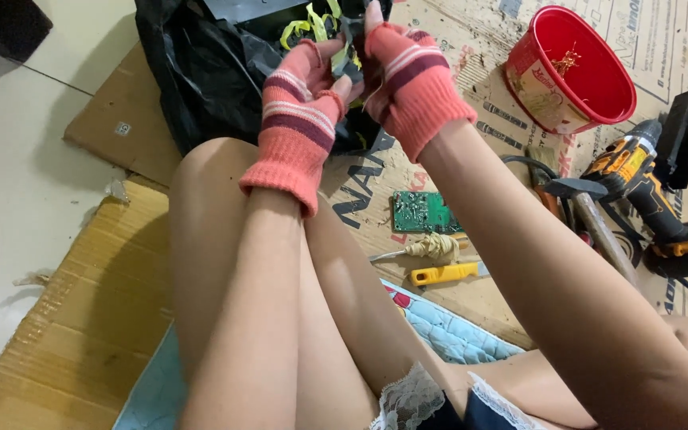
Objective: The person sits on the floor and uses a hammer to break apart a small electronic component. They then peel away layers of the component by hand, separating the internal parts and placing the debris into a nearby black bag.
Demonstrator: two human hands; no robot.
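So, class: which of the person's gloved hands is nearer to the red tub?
Right. The right hand is up by the black bag, with only bare cardboard between it and the red tub. The left hand sits farther away, beyond the right.

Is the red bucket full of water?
No, the red bucket holds no water; only a small golden tangle of metal bits lies inside it.

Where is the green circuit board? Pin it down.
In the head view, the green circuit board lies flat on the cardboard between the person's forearms, just above the screwdriver and the yellow-handled tool.
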